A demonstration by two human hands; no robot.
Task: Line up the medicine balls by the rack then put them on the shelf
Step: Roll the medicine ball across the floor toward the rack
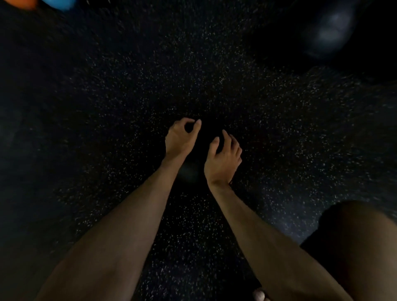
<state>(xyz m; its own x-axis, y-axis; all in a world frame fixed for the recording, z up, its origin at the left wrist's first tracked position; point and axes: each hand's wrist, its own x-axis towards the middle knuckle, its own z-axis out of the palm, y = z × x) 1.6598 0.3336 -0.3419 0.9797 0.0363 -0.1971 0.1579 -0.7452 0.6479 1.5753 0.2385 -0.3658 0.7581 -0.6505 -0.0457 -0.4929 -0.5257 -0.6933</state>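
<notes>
The view is very dark and blurred. My left hand [182, 137] and my right hand [223, 154] reach down side by side over the speckled black floor [129, 96], fingers loosely curled, nothing plainly held. Under and between them lies a dark, speckle-free round patch with a faint sheen [190, 171], possibly a black medicine ball. I cannot tell whether the hands touch it. A large dark ball [330, 32] with a dull shine sits at the top right. An orange ball [21, 2] and a blue ball [61, 3] peek in at the top left edge.
My right knee and dark shorts [361, 247] fill the lower right corner. A shoe tip [260, 295] shows at the bottom edge. No rack or shelf is in view. Speckled floor spreads to the left and centre.
</notes>
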